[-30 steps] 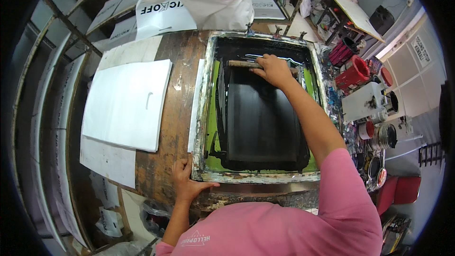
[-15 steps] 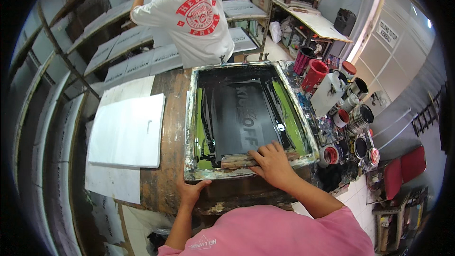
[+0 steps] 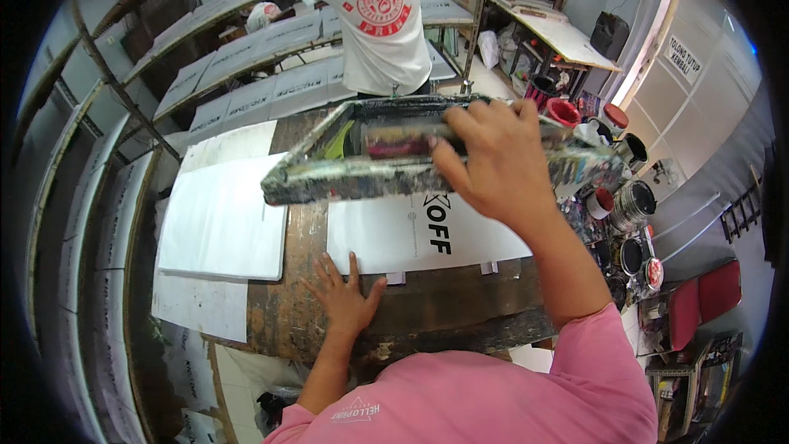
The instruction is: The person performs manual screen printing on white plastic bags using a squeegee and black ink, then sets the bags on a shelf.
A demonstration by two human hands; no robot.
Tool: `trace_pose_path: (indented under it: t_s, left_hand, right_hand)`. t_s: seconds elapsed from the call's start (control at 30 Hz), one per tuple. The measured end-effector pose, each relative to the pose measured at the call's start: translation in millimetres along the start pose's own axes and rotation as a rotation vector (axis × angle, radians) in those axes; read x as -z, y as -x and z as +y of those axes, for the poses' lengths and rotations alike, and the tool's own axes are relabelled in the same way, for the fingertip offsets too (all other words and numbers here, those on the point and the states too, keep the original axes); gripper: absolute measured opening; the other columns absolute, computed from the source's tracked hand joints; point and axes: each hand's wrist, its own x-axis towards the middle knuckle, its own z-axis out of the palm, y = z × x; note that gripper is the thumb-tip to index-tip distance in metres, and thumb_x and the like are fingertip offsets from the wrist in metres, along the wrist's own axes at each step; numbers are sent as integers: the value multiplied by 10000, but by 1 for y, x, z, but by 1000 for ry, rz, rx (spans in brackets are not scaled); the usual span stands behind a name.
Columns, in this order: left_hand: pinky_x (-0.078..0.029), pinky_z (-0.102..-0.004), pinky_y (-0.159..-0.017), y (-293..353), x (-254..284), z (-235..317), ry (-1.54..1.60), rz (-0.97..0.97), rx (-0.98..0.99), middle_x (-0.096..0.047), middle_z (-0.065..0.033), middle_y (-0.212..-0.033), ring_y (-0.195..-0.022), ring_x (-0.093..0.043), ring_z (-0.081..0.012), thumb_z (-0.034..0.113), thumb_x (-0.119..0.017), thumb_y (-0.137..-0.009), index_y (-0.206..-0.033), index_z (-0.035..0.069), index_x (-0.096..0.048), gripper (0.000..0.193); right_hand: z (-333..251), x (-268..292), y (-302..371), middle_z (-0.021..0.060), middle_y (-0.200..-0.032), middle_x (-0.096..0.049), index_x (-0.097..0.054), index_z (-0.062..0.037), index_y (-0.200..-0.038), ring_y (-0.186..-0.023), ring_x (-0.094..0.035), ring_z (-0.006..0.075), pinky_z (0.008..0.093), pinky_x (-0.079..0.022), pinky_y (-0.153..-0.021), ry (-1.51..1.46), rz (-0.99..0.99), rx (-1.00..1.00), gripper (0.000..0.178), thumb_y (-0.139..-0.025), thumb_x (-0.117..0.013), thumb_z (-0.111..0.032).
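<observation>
A paint-smeared screen printing frame (image 3: 345, 182) is tilted up, its near edge raised above the table. My right hand (image 3: 497, 164) is closed over its near rail, fingers reaching inside. Within the frame a squeegee (image 3: 393, 142) lies beside my right thumb; whether the hand also grips it is partly hidden. Below the frame a white sheet (image 3: 370, 234) with bold black lettering lies flat, its far part covered from view. My left hand (image 3: 341, 300) rests open on the wooden table (image 3: 283, 312), fingers spread, fingertips at the sheet's near left corner.
A stack of white sheets (image 3: 222, 218) sits on the left. Paint cans and tubs (image 3: 631, 201) crowd the right side. Racks (image 3: 123, 279) of printed sheets stand left and behind. Across the table is a person in a white shirt (image 3: 382, 25). A red chair (image 3: 699, 300) stands at right.
The screen frame has swung up from the table, uncovering the printed sheet. My right hand rose with it. My left hand left the frame's corner and spread on the table. The other person shifted right.
</observation>
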Motion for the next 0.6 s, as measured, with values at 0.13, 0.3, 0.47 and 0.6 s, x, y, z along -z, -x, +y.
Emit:
trace_pose_path:
  t_s: [0.13,0.3,0.47,0.6]
  left_hand:
    - [178,-768,-1184,5,27,13,201,-231,47,-145,-288,-1761,-1653,-27,-439,960,-366,-876,-1690,22,-269,1246]
    - [108,-762,-1213,-10,47,22,267,-168,21,-401,-227,-1674,-1627,-203,-409,845,-544,-889,-1606,-32,-409,1141]
    - [-216,-669,-1265,-71,67,31,733,171,-48,-652,-216,-1456,-1485,-487,-441,346,-824,-927,-1347,-68,-672,609]
    - [-382,-492,-1230,-114,106,42,862,308,134,-692,-210,-1399,-1465,-525,-387,121,-758,-967,-1273,-17,-741,336]
  right_hand:
    - [12,-2,-28,118,-805,-663,-681,-66,-863,-811,-649,322,502,-425,-867,-11,61,-1,336,-969,-663,-384]
    - [22,-4,-51,105,-772,-688,-724,-65,-859,-790,-671,329,496,-430,-821,-21,120,3,334,-964,-656,-375]
    - [34,2,-71,191,-902,-718,-747,-34,-1048,-895,-672,401,468,-452,-848,-2,20,31,384,-1024,-599,-388]
    - [34,6,-83,214,-916,-727,-749,-33,-1072,-870,-654,431,464,-466,-877,7,-19,-29,414,-1014,-607,-417]
